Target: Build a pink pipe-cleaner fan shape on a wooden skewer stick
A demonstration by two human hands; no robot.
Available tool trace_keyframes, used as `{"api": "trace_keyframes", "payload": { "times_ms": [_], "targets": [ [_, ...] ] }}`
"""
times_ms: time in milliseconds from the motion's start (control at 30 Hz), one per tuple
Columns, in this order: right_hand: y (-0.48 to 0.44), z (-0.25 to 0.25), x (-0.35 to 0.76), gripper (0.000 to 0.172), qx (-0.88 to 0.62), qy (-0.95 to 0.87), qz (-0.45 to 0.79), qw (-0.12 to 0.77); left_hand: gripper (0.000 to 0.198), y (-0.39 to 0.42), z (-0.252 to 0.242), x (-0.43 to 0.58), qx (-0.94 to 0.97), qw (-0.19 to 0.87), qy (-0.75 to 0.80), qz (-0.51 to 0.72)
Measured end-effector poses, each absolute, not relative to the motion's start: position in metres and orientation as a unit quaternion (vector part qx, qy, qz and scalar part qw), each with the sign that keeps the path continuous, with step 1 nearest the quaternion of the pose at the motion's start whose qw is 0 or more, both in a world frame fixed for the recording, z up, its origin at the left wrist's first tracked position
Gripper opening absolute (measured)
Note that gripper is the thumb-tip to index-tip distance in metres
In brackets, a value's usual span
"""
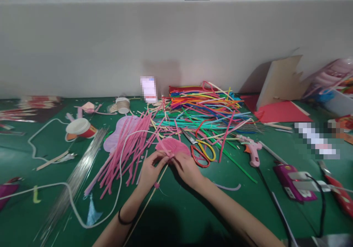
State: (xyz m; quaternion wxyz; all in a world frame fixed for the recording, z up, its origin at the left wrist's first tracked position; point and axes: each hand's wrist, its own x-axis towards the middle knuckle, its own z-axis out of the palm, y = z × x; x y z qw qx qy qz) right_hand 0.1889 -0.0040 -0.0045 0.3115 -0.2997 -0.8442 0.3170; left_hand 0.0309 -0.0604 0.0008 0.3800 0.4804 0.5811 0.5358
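A pink rounded, fan-like piece (173, 145), seemingly made of fuzzy pipe cleaners, is held between my two hands above the green table. My left hand (150, 170) pinches its lower edge from the left, thumb and fingers together. From the other side, my right hand (189, 169) has its fingers closed at the same spot. A thin wooden stick (146, 205) runs from under my fingertips down toward the bottom left, with a small pink knot (157, 185) on it. Just right of the pink piece lie scissors (202, 153) with red and yellow handles. The exact grip point is partly hidden by my fingers.
Pink pipe cleaners (124, 147) lie left, beside clear thin rods (79, 177) and a white cord (70, 195). Multicoloured pipe cleaners (201, 105) pile up behind. A pink glue gun (252, 151), a purple power strip (293, 182) and a paper cup (81, 128) also stand around.
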Motion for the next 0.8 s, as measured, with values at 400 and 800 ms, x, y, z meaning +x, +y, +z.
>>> {"api": "trace_keyframes", "payload": {
  "times_ms": [400, 800],
  "targets": [
    [0.001, 0.016, 0.194, 0.024, -0.297, -0.81, 0.392, 0.319, 0.014, -0.056, 0.003, 0.023, 0.524, 0.332, 0.583, 0.524],
    [0.018, 0.022, 0.2, 0.006, -0.308, -0.803, 0.344, 0.376, 0.019, -0.055, 0.016, 0.003, 0.562, 0.311, 0.619, 0.451]
  ]
}}
